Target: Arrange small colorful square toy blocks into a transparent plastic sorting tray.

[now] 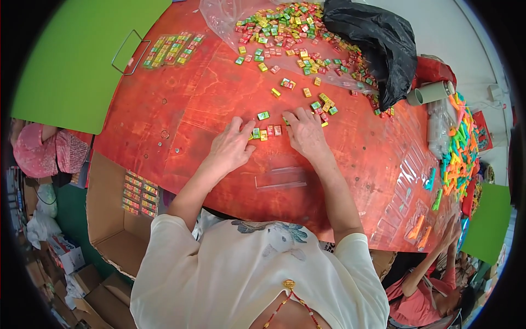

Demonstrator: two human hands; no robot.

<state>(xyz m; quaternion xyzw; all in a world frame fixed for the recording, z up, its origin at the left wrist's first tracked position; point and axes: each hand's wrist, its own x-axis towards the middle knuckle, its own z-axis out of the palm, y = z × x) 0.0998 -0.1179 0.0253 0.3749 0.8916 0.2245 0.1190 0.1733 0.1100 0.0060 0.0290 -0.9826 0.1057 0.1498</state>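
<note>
Hands meet at the centre of the frame on a red table (181,109). Between them lies a short row of small wrapped candies (266,131), green, yellow and red, just under the fingertips of both. The left hand (231,147) lies flat, fingers spread, its fingertips touching the row's left end; it grips nothing. The right hand (307,133) is palm down with fingers bent over the row's right end; whether it pinches a piece cannot be told. A clear plastic tray (280,178) below the hands is hard to make out. Upper centre, a large candy pile (290,33) is partly hidden by a black plastic bag (378,44). At lower right, another person's hand (452,230) sits near the frame edge.
</note>
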